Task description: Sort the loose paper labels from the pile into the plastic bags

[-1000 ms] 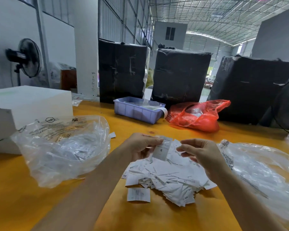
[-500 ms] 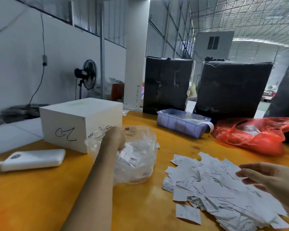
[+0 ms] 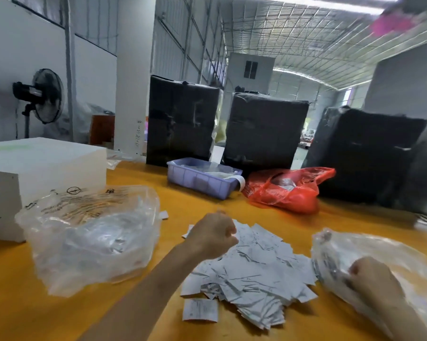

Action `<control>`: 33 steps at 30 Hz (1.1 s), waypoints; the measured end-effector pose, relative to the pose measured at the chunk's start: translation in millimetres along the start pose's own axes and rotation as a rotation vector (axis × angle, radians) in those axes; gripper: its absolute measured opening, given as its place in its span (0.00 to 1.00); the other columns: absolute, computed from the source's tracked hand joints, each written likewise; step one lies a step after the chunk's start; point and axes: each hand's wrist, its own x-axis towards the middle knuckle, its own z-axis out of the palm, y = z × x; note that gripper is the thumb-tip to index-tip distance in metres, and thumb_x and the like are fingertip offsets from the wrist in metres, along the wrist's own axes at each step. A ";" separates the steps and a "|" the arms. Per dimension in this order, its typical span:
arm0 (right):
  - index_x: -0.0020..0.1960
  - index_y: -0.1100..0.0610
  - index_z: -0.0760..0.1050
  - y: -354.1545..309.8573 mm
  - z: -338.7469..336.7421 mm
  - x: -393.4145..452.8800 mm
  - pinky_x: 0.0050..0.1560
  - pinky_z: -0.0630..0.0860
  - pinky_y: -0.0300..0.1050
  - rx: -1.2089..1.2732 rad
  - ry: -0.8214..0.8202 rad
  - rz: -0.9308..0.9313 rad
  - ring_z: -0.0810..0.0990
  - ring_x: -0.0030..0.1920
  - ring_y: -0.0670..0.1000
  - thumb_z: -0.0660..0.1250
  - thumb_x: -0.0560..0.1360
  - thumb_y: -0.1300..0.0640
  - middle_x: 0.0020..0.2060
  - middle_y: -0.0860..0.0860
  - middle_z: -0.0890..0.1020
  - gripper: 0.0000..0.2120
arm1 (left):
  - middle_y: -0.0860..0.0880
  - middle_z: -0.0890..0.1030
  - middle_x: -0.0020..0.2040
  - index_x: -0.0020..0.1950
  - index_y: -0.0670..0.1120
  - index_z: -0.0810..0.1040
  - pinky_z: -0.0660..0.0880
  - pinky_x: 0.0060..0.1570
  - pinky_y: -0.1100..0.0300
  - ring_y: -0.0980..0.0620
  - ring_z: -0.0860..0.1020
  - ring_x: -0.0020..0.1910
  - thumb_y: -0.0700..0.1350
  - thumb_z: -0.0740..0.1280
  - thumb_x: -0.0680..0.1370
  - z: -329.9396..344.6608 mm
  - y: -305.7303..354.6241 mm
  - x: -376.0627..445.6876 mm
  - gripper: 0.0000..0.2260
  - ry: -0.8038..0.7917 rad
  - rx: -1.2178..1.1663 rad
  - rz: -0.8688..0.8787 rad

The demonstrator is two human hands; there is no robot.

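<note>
The left hand [image 3: 213, 236] hangs over the far left edge of the pile of paper labels [image 3: 251, 271], its fingers curled in toward the palm; the back of the hand faces the camera, so whether a label is pinched inside cannot be told. The pile is a loose heap of small white rectangular slips printed in dark ink, thin and flat, overlapping at all angles on the glossy yellow table [image 3: 15, 303]. One slip [image 3: 200, 310] lies alone just nearer than the heap, below the left forearm. To the left of the left hand slumps a crinkled clear plastic bag [image 3: 92, 237], soft and shapeless, with printed lettering on its upper face and pale slips showing through the film. The right hand [image 3: 372, 276] is at the right of the pile, fingers curled against a second clear plastic bag [image 3: 370, 244] whose wrinkled film bulges up beyond it; motion blur makes it look as if it grips the film, though that is uncertain. Beyond the left hand sit a ribbed lilac plastic tray [image 3: 200, 179] and a shiny red plastic bag [image 3: 288, 190], with black wrapped bales [image 3: 264, 129] behind. A smooth white box [image 3: 42, 163] stands far left.
</note>
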 end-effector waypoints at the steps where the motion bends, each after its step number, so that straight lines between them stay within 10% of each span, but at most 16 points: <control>1: 0.33 0.57 0.78 -4.6 -1.9 -3.5 0.36 0.75 0.44 0.020 0.023 0.004 0.79 0.36 0.53 0.70 0.70 0.55 0.32 0.52 0.81 0.09 | 0.47 0.81 0.52 0.54 0.43 0.80 0.71 0.47 0.61 0.51 0.77 0.50 0.47 0.68 0.76 11.4 2.8 0.3 0.11 -0.026 0.007 0.013; 8: 0.32 0.62 0.74 3.9 -19.3 0.4 0.34 0.68 0.43 0.303 -0.018 0.031 0.75 0.32 0.54 0.63 0.78 0.60 0.30 0.57 0.77 0.16 | 0.49 0.83 0.46 0.48 0.44 0.82 0.71 0.44 0.62 0.54 0.76 0.44 0.46 0.67 0.76 41.2 3.7 -0.9 0.07 0.016 0.025 0.081; 13: 0.37 0.62 0.82 2.6 -45.8 -1.2 0.35 0.75 0.44 0.769 0.240 -0.023 0.80 0.34 0.53 0.70 0.73 0.62 0.31 0.54 0.83 0.07 | 0.51 0.83 0.45 0.49 0.45 0.84 0.74 0.45 0.68 0.57 0.79 0.44 0.43 0.69 0.75 39.5 12.8 -1.4 0.06 0.080 -0.193 0.079; 17: 0.41 0.61 0.83 -45.4 -69.1 -27.3 0.31 0.74 0.37 1.355 -0.285 -0.107 0.78 0.32 0.48 0.73 0.66 0.57 0.34 0.54 0.84 0.07 | 0.49 0.85 0.42 0.47 0.44 0.82 0.78 0.45 0.59 0.53 0.82 0.41 0.42 0.70 0.75 33.6 28.4 -5.0 0.03 0.025 -0.655 -0.031; 22: 0.42 0.61 0.78 -104.1 -56.0 -61.8 0.31 0.73 0.37 1.332 -0.816 -0.313 0.76 0.29 0.47 0.66 0.72 0.54 0.31 0.53 0.80 0.10 | 0.45 0.83 0.51 0.60 0.45 0.75 0.79 0.42 0.62 0.51 0.83 0.45 0.57 0.70 0.65 20.7 36.9 -6.9 0.27 -0.174 -1.236 -0.134; 25: 0.41 0.60 0.73 -118.5 -45.3 -72.0 0.29 0.71 0.36 1.390 -0.944 -0.268 0.73 0.26 0.46 0.62 0.76 0.56 0.27 0.52 0.76 0.08 | 0.45 0.83 0.54 0.62 0.46 0.74 0.79 0.48 0.59 0.49 0.82 0.52 0.55 0.76 0.60 11.5 29.4 -7.5 0.33 -0.271 -1.257 -0.077; 33: 0.43 0.60 0.78 -121.7 -32.8 -71.8 0.33 0.77 0.40 1.303 -0.897 -0.201 0.81 0.32 0.51 0.64 0.63 0.31 0.35 0.57 0.83 0.31 | 0.47 0.82 0.31 0.42 0.36 0.79 0.77 0.32 0.68 0.57 0.79 0.29 0.33 0.72 0.70 24.8 21.6 -3.9 0.04 0.073 -1.228 -0.301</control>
